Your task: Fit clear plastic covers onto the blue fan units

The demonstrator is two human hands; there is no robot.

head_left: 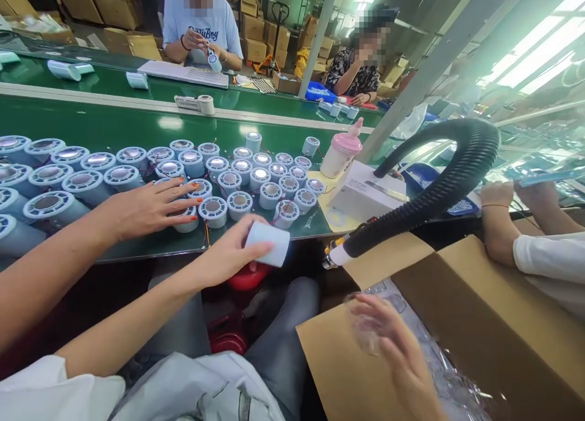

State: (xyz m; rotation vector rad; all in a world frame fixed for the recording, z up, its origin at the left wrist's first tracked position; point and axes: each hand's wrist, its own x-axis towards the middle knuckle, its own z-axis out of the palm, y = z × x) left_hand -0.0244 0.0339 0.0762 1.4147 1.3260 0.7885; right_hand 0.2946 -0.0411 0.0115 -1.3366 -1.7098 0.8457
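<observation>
A light-blue cylinder (pixel 269 244) is gripped in my left hand (pixel 244 250), just off the front edge of the green table (pixel 150 123). My right hand (pixel 393 348), smeared by motion, is over the open cardboard box at the lower right, its fingers curled round a clear plastic piece (pixel 365 332). Many light-blue round units (pixel 212 208) with slotted ring tops stand upright on the table beyond my left hand, some with thin red wires. Clear plastic pieces (pixel 450 372) lie in the box (pixel 484 317).
A co-worker's hand (pixel 141 211) with orange nails rests over units at the left. A black flexible hose (pixel 425 195) arches from a white box (pixel 365 186) beside a pink-lidded bottle (pixel 342 153). Another person's hands (pixel 498 195) are at the right. Two people sit across the table.
</observation>
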